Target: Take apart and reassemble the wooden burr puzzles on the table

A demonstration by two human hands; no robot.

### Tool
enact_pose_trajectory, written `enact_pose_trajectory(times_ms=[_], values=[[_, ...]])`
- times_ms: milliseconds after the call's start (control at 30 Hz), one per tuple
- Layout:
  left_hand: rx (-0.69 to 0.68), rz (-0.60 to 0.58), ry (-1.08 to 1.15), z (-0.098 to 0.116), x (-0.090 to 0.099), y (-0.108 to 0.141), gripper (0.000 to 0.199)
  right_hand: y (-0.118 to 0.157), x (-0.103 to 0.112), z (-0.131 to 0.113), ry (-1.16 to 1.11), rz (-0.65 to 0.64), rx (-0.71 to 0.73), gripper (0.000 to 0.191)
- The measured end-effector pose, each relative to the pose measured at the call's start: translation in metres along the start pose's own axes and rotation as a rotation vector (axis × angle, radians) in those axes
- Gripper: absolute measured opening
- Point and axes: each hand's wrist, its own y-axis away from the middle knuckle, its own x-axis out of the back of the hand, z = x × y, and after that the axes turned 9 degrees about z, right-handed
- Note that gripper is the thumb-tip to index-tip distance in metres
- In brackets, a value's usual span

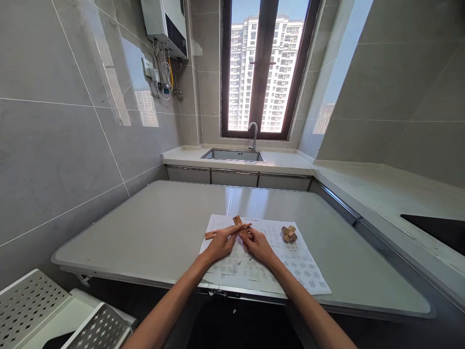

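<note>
Head view, hands point(221, 243) point(260, 245) grasping wooden pieces point(237, 220) over paper point(283, 261), front table edge point(152, 280) beneath forearms point(176, 300), wide tabletop point(145, 232) leftward

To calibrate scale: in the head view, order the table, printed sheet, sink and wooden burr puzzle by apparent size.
1. Table
2. Printed sheet
3. Sink
4. Wooden burr puzzle
Apparent size only; the sink is farther away.

- Slanted left forearm point(178, 295) and right forearm point(301, 295), both bare, forward and inward.
- Held left hand point(222, 242) close beside right hand point(260, 245), backs upward, wrists point(207, 257) apart.
- Bent the fingers point(232, 230) of both hands in pinching grips.
</note>
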Motion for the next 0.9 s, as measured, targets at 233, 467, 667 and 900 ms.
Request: enact_pose_trajectory(times_ms=[233, 467, 667, 900], values=[[0.010, -0.010, -0.079, 0.0001, -0.0045, 0.0006, 0.047, -0.0033, 0.0024, 0.0006, 0.002, 0.022, -0.003, 0.043], [0.062, 0.052, -0.137, -0.0060, -0.0063, 0.0028, 0.041, -0.0028, 0.0021, 0.0017, 0.008, 0.041, -0.018, 0.042], [0.053, 0.059, -0.164, -0.0033, -0.0050, 0.0032, 0.040, -0.0022, 0.0023, -0.0005, 0.010, 0.039, -0.020, 0.045], [0.048, 0.161, -0.388, -0.0017, 0.0029, 0.0052, 0.036, -0.0063, 0.0064, 0.0013, 0.014, 0.141, -0.033, 0.051]])
